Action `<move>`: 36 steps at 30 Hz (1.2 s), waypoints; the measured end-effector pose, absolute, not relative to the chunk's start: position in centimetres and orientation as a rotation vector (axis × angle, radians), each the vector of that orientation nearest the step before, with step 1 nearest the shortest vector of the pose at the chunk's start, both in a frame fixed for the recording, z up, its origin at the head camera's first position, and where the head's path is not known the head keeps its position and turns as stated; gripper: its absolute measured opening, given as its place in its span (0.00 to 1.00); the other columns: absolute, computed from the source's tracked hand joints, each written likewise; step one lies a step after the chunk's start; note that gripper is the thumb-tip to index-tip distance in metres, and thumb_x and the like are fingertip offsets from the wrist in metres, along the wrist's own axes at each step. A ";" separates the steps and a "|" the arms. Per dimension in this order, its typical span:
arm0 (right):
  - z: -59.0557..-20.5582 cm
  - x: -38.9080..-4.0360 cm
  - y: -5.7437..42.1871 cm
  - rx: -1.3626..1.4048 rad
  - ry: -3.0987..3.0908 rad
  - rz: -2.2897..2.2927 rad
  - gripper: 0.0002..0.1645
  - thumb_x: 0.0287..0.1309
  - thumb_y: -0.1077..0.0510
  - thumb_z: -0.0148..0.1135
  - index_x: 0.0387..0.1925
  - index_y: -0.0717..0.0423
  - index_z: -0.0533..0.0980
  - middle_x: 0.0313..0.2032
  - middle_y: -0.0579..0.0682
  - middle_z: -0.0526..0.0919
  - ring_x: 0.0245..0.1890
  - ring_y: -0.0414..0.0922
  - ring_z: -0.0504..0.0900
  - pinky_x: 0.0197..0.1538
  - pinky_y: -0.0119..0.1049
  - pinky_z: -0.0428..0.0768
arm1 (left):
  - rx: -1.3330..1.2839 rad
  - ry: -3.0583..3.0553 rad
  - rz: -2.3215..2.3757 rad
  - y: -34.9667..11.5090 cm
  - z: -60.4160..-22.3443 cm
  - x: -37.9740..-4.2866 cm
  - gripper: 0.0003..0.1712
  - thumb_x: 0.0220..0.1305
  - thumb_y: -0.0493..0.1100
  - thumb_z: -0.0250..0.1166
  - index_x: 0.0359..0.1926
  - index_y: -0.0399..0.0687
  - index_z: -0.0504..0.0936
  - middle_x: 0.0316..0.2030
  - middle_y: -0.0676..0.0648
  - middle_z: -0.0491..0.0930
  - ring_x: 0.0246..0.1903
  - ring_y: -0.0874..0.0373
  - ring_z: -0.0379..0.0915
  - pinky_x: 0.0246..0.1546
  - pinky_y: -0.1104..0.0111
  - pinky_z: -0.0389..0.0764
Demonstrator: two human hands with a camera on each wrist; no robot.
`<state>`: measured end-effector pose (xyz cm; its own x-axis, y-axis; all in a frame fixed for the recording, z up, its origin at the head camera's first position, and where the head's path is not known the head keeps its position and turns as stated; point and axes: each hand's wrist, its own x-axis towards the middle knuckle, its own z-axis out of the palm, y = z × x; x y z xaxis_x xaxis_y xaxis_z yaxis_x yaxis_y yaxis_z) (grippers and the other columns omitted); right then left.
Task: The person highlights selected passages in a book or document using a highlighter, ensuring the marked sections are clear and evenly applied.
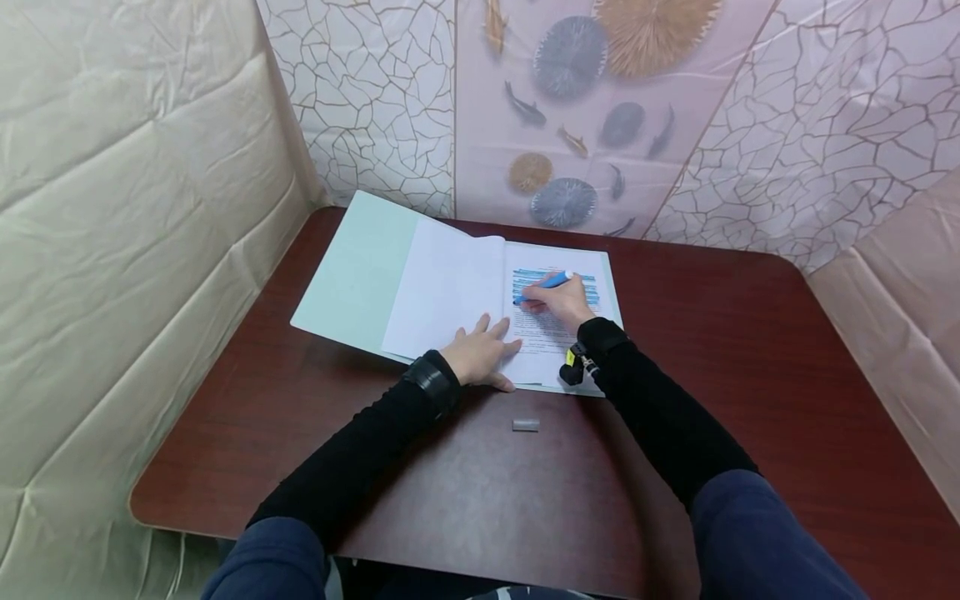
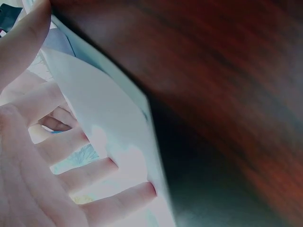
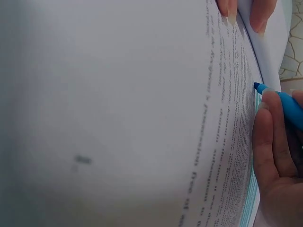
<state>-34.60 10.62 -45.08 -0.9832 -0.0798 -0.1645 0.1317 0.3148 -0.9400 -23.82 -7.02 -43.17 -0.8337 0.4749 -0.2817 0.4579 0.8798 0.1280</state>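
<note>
A mint-green folder (image 1: 352, 258) lies spread on the table, its white sheets turned to a printed page (image 1: 543, 342). Blue highlighted lines (image 1: 532, 275) cover the upper part of the text. My right hand (image 1: 558, 302) pinches a blue highlighter (image 3: 291, 108), its dark tip (image 3: 257, 86) at the left side of the text, just below the marked lines. With fingers spread, my left hand (image 1: 478, 354) rests on the sheets near the fold at the lower edge. In the left wrist view the left fingers (image 2: 120, 203) are straight on the bright, overexposed paper.
A small grey cylinder (image 1: 525, 425) lies on the dark red-brown table (image 1: 750, 350) in front of the folder. Patterned sheeting (image 1: 375, 100) hangs behind the table, and pale fabric (image 1: 135, 250) drapes at the left. A small black-and-yellow device (image 1: 572, 367) hangs at the right wrist.
</note>
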 end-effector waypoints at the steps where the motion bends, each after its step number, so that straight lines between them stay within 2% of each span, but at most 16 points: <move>1: -45.1 -34.6 10.6 0.047 2.403 -1.727 0.14 0.55 0.55 0.69 0.40 0.58 0.79 0.35 0.55 0.89 0.34 0.44 0.89 0.43 0.35 0.84 | 0.699 2.743 0.079 -7.0 -43.2 -23.8 0.45 0.57 0.66 0.64 0.73 0.60 0.60 0.77 0.43 0.45 0.75 0.38 0.38 0.66 0.38 0.59; 13: -45.4 -34.8 10.5 0.009 2.420 -1.720 0.13 0.56 0.56 0.69 0.39 0.60 0.79 0.37 0.59 0.88 0.35 0.46 0.89 0.42 0.36 0.85 | 0.705 2.747 0.066 -7.0 -43.3 -23.9 0.45 0.57 0.66 0.64 0.72 0.60 0.61 0.77 0.43 0.46 0.75 0.38 0.39 0.66 0.39 0.60; 21: -45.3 -34.7 10.6 -0.001 2.444 -1.707 0.12 0.55 0.56 0.69 0.38 0.59 0.80 0.32 0.54 0.89 0.32 0.44 0.89 0.44 0.35 0.84 | 0.702 2.750 0.087 -7.0 -43.5 -24.0 0.45 0.57 0.66 0.64 0.72 0.60 0.61 0.77 0.43 0.46 0.75 0.38 0.38 0.66 0.38 0.59; 28: -45.3 -34.6 10.8 -0.015 2.440 -1.733 0.11 0.55 0.58 0.69 0.38 0.60 0.78 0.35 0.58 0.88 0.34 0.47 0.89 0.42 0.37 0.85 | 0.705 2.755 0.081 -7.1 -43.5 -24.0 0.45 0.57 0.66 0.64 0.72 0.61 0.61 0.76 0.43 0.46 0.75 0.38 0.38 0.66 0.39 0.60; 36: -45.2 -34.7 11.2 -0.004 2.435 -1.719 0.12 0.56 0.58 0.68 0.39 0.61 0.78 0.34 0.57 0.88 0.33 0.46 0.89 0.42 0.37 0.85 | 0.706 2.747 0.079 -7.1 -43.3 -24.0 0.45 0.57 0.66 0.64 0.72 0.60 0.61 0.77 0.43 0.46 0.75 0.38 0.38 0.66 0.39 0.60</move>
<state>-34.73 11.16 -45.16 -0.9871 -0.0945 -0.1295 0.0904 0.3392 -0.9364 -23.98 -7.10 -43.31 -0.8332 0.4792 -0.2760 0.4626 0.8774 0.1270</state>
